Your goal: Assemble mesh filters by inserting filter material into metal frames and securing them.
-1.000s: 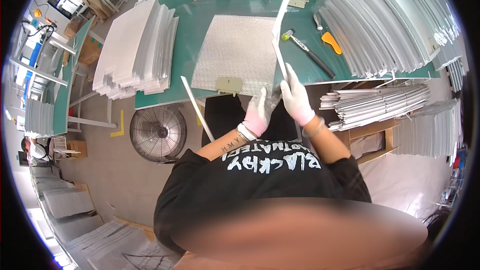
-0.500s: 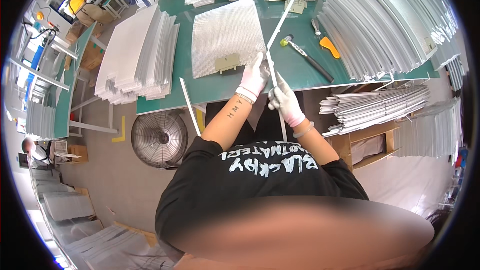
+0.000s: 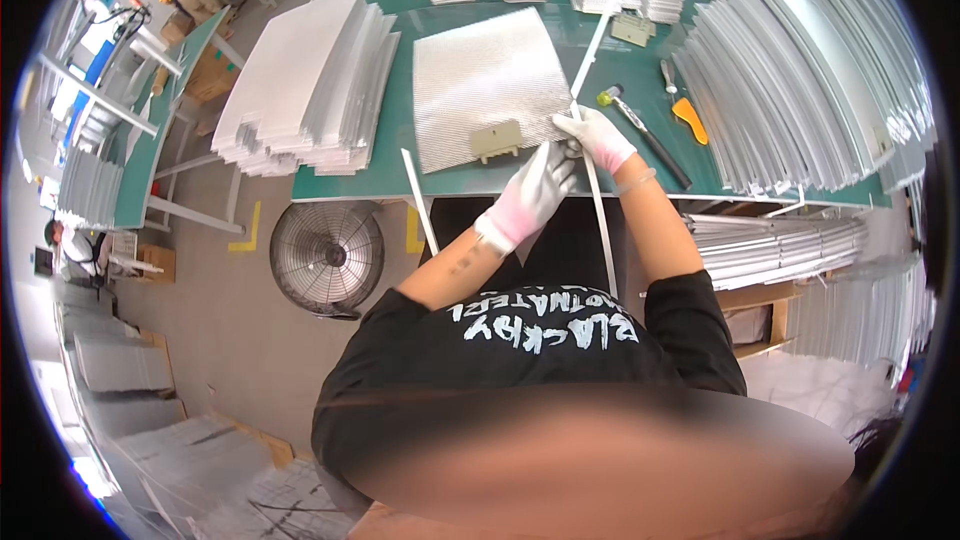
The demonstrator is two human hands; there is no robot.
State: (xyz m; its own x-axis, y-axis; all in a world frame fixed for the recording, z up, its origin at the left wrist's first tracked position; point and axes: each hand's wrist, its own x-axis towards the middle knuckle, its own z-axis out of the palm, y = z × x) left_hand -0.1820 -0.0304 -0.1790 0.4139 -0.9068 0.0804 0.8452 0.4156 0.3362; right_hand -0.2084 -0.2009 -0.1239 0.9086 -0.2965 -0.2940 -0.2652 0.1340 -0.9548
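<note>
Both gloved hands are working at the near edge of the green table (image 3: 640, 70). My right hand (image 3: 598, 136) is closing its grip on a long white strip (image 3: 597, 202), which is running from the table edge back toward my body. My left hand (image 3: 533, 195) is sitting just beside it with fingers curled; can't tell whether that grip is actually holding the strip. The strip is lying against the right edge of the silver mesh sheet (image 3: 485, 80), flat on the table. A tan clip block (image 3: 496, 140) is sitting on the sheet's near edge. Another white strip (image 3: 420, 200) is overhanging the table to my left. A screwdriver (image 3: 640, 130) and orange knife (image 3: 688, 118) are lying to the right.
</note>
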